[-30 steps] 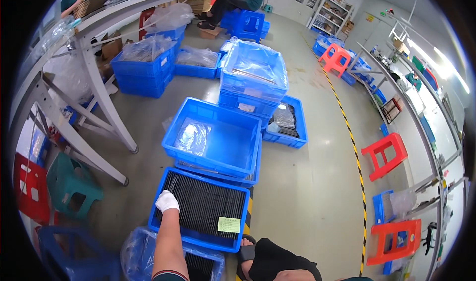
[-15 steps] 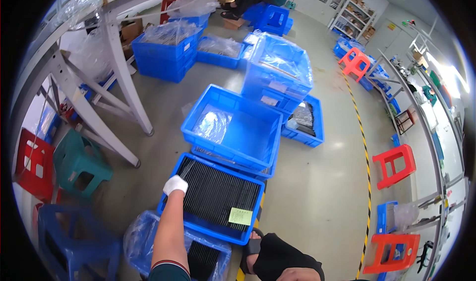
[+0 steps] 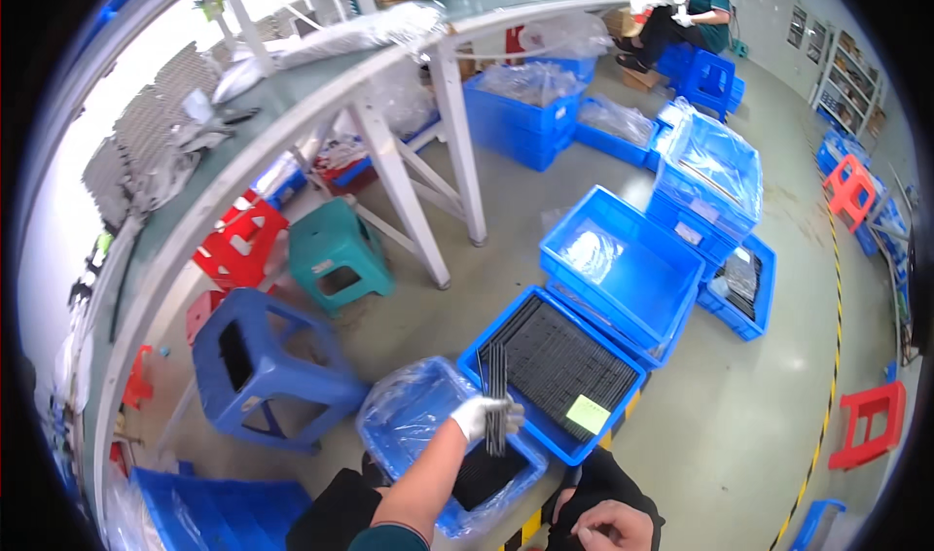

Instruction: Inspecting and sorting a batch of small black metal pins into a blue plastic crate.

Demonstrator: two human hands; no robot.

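Two hands show at the lower edge. The left hand, in a white glove, is closed around a thin stack of black trays held upright, its top edge pointing to twelve o'clock. The stack hangs above the plastic-lined blue crate, which holds more dark trays at its bottom. At two o'clock from the glove, just beside that crate, lies a blue crate full of black trays with a yellow-green slip on its near corner. The right hand is bare, with fingers curled, resting on the dark trouser knee at five o'clock; it grips nothing. An empty blue crate sits farther out at one o'clock. A blue stool stands at nine o'clock, under the long worktop.
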